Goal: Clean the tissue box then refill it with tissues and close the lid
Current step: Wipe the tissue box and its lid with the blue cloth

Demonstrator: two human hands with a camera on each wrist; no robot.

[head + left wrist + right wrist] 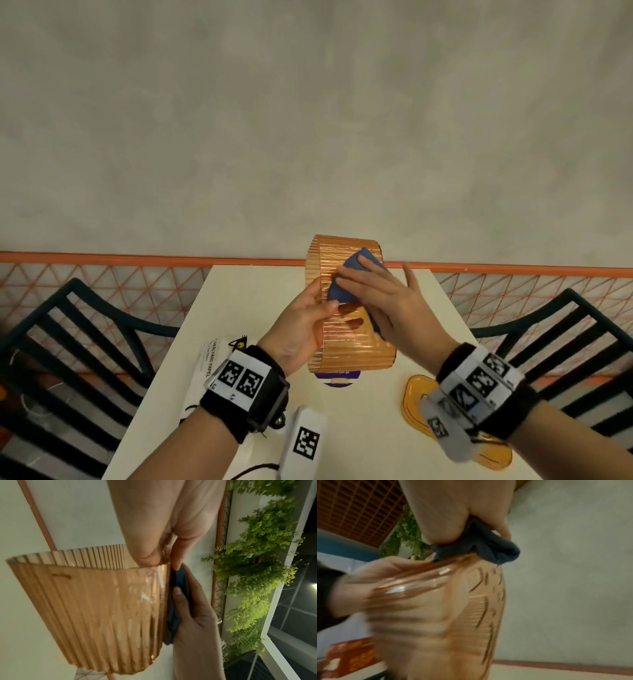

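Note:
A ribbed, see-through amber tissue box (352,353) is lifted above the white table (239,308), with no lid on it. My left hand (301,325) grips its left wall, thumb on the outside and fingers showing through the plastic inside. My right hand (380,301) lies flat on a dark blue cloth (342,287) and presses it against the box's side. In the left wrist view the cloth (178,601) sits between the box (96,609) and the right hand's fingers (181,601). The amber lid (421,401) lies on the table under my right wrist.
A white tissue pack with print (212,359) lies at the table's left, and a purple-and-white round item (337,378) is under the box. Dark slatted chairs (68,342) (565,329) stand on both sides. An orange railing (137,257) runs behind the table.

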